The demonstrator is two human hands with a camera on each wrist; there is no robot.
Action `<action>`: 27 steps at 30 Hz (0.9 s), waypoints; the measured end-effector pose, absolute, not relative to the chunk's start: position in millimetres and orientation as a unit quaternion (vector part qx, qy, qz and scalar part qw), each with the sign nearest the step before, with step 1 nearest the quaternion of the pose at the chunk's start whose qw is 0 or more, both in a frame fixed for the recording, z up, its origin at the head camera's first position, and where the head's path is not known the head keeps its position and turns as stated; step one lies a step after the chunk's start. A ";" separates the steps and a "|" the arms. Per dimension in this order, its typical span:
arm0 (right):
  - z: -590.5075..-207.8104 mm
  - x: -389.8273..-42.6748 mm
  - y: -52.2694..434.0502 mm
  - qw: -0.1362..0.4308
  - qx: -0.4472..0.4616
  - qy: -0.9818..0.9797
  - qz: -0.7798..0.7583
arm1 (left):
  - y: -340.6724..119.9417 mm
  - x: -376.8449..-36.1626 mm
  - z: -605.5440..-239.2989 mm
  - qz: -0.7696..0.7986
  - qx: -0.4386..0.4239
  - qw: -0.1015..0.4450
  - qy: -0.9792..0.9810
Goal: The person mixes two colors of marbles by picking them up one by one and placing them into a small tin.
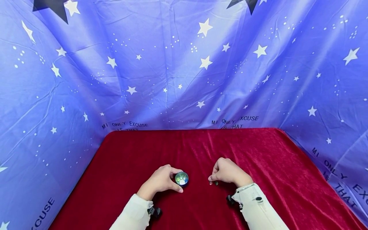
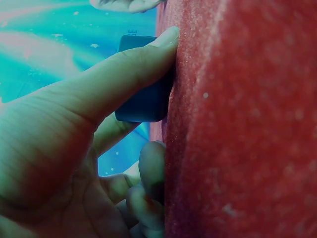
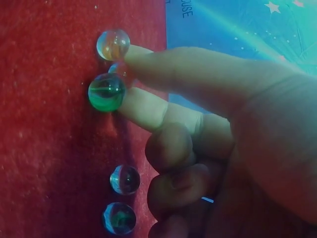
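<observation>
— Two hands are seen low on the red velvet cloth. What is held by each?

— A small round dark tin is gripped by the left hand. From the head camera its open top is seen, with several glass marbles lying inside. In the left wrist view the tin's dark side is pressed between the thumb and the fingers behind it, its base set against the cloth.

— Why is it gripped that way?

— Judging from the pictures, the tin is steadied so that it is not tipped or slid on the soft fabric, and its mouth is kept facing up.

— And the right hand?

— Its thumb and forefinger are pinched at loose marbles on the cloth, while the other fingers are curled in. In the right wrist view a green marble is touched by the forefinger, a clear marble by the thumb tip, and a small reddish marble is nipped between the two digits. Two more marbles are left lying just beside the curled fingers.

— Where are the loose marbles relative to the tin?

— Near it, to its right, apart from it. A star-printed blue sheet is hung behind and around the table.
</observation>
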State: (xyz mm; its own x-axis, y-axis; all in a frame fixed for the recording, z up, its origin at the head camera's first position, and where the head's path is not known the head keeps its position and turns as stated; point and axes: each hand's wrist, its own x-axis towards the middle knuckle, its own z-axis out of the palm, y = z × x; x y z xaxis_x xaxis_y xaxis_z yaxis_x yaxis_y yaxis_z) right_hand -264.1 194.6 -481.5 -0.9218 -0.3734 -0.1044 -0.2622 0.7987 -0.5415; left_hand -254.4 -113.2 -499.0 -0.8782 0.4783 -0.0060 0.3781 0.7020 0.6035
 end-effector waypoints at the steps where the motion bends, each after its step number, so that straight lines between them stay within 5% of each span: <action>1: -481.0 -263.8 194.6 0.102 -0.170 0.942 -0.270 | -113.2 -254.3 -499.1 0.309 0.233 0.082 0.918; 27: -473.4 -265.6 192.1 0.058 -0.182 0.937 -0.292 | -112.9 -254.1 -499.9 0.311 0.235 0.077 0.918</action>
State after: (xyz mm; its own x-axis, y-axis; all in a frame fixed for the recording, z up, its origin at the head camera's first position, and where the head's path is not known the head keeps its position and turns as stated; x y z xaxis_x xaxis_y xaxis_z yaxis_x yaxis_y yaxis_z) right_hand -265.6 192.1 -473.4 -0.9271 -0.3749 -0.0024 -0.3072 0.7633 -0.5683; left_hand -254.1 -112.9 -499.9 -0.8776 0.4794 0.0051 0.3839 0.6965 0.6062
